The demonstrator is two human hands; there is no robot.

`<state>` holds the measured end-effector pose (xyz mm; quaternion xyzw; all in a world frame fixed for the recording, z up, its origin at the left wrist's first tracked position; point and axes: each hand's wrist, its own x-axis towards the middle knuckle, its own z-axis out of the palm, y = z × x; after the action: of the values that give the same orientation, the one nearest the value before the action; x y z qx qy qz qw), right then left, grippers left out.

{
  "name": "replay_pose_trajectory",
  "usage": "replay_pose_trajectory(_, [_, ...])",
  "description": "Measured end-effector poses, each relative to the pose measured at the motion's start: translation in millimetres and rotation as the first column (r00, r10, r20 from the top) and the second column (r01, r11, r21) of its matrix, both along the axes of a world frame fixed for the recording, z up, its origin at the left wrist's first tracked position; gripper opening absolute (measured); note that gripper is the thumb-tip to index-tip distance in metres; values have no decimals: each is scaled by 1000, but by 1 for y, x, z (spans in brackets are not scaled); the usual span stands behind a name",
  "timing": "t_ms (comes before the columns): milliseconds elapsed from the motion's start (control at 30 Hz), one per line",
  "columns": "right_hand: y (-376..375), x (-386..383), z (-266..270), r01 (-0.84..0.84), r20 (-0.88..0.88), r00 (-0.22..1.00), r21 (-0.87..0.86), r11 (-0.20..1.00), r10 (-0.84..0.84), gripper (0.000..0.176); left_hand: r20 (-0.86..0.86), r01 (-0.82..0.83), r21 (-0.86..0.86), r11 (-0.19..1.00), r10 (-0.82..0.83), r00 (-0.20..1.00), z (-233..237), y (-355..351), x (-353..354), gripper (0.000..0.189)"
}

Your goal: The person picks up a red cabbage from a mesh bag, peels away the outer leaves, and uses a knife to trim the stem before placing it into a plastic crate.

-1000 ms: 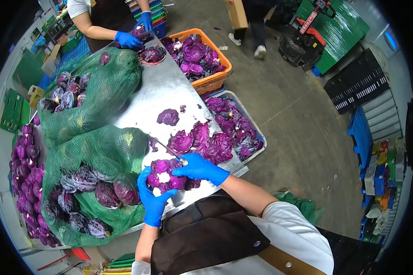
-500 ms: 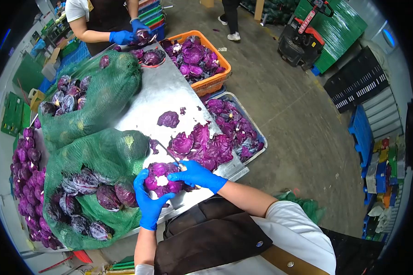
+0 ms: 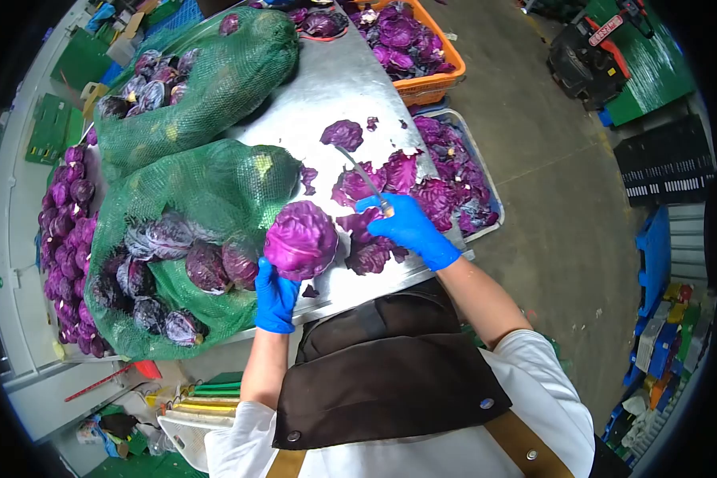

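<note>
My left hand (image 3: 276,299), in a blue glove, holds a round, glossy red cabbage (image 3: 301,240) from below and the left, above the metal table (image 3: 311,88). In my right hand (image 3: 413,231), also gloved in blue, is a knife (image 3: 364,177) with a thin blade aimed up and left, away from the cabbage. Loose purple cabbage leaves (image 3: 370,253) lie beneath and around the right hand. Left of the cabbage, a green mesh sack (image 3: 207,179) lies open, with several dull, darker red cabbages (image 3: 207,266) at its mouth.
Behind is a second mesh sack (image 3: 215,95) of cabbages. An orange crate (image 3: 426,88) and a pale-rimmed bin (image 3: 486,187), both full of leaves, stand along the table's right edge. Peeled cabbages (image 3: 62,259) are piled at far left. A pallet jack (image 3: 585,68) stands on the floor.
The cabbage has turned from its cut stem side to its smooth rounded side. My right hand has left it and moved right with the knife. The view has shifted, putting the co-worker out of frame.
</note>
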<state>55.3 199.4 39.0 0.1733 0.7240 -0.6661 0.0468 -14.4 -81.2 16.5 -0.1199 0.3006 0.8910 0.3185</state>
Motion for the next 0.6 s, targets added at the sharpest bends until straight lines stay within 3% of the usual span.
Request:
replay_pose_trajectory(33, [4, -1, 3, -2, 22, 1000, 106, 994, 0, 47, 178, -73, 237, 969, 31, 984, -3, 1, 0, 72])
replay_pose_trajectory(133, [8, -4, 6, 10, -51, 999, 461, 887, 15, 67, 201, 2, 386, 922, -86, 976, 2, 15, -6, 71])
replay_pose_trajectory(167, [6, -5, 10, -14, -92, 995, 272, 962, 41, 70, 276, -33, 413, 910, -90, 957, 5, 21, -9, 73])
replay_pose_trajectory(200, [-4, -7, 33, -46, -136, 989, 69, 997, 55, 75, 201, 20, 340, 940, -94, 975, 12, 25, -7, 74])
replay_pose_trajectory(233, [-11, -9, 45, -111, -138, 984, 8, 994, 111, 76, 127, 67, 259, 964, -103, 987, 20, 29, -4, 76])
replay_pose_trajectory(267, [-18, -10, 57, -174, -139, 976, -53, 983, 165, 78, -101, 158, 48, 986, -153, 983, 34, 38, 1, 77])
replay_pose_trajectory(300, [-25, -12, 68, -235, -141, 966, -114, 965, 219, 80, -78, 222, 313, 923, -208, 975, 35, 37, 0, 77])
replay_pose_trajectory(333, [-30, -14, 65, -187, -228, 963, -192, 963, 142, 80, -59, 283, 537, 794, -299, 952, 36, 35, -1, 77])
replay_pose_trajectory(433, [-32, -17, 68, -134, -177, 980, -245, 960, 92, 75, -156, 192, 37, 981, -184, 970, 43, 18, -16, 81])
replay_pose_trajectory(467, [-33, -16, 67, -124, -152, 984, -177, 976, 97, 72, -121, 179, 284, 942, -151, 981, 56, 25, -20, 81])
replay_pose_trajectory(567, [-42, -13, 53, -84, -158, 982, 144, 986, 106, 67, -168, 207, 29, 978, -200, 965, 35, 24, -23, 76])
replay_pose_trajectory(600, [-43, -14, 47, -62, -178, 978, 270, 961, 113, 66, -144, 204, 16, 979, -199, 969, 34, 27, -21, 70])
